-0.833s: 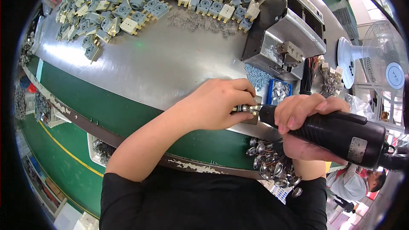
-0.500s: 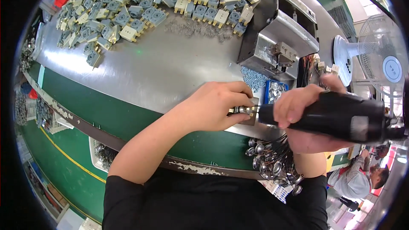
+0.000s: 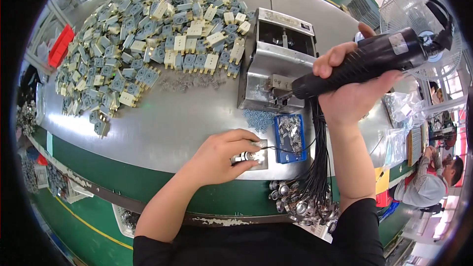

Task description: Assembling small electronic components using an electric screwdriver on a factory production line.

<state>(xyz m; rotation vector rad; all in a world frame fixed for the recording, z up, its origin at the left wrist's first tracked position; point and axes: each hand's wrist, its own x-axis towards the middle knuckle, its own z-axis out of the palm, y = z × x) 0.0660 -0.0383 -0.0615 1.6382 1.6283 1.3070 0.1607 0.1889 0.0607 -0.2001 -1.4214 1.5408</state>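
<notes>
My left hand (image 3: 221,153) lies low on the metal bench with its fingers closed around a small shiny metal fitting (image 3: 251,156). A thin black wire runs right from beside the fitting, which rests over a small flat metal plate (image 3: 264,163). My right hand (image 3: 349,99) grips a black electric screwdriver (image 3: 362,64), tilted with its nose down to the left. The screwdriver's bit reaches the small block on the front of a metal screw feeder (image 3: 268,61); the exact contact is too small to tell.
Grey-and-cream plug-like parts (image 3: 194,29) form a large pile at the back left, with loose springs (image 3: 192,81) before it. Small bluish screws (image 3: 258,119) lie by a blue tray (image 3: 291,158) of metal pieces. Round metal caps on black wires (image 3: 301,208) hang at the bench's front edge.
My right hand has lifted the screwdriver away from the fitting, up and over to the screw feeder. My left hand keeps holding the fitting. The whole view has shifted.
</notes>
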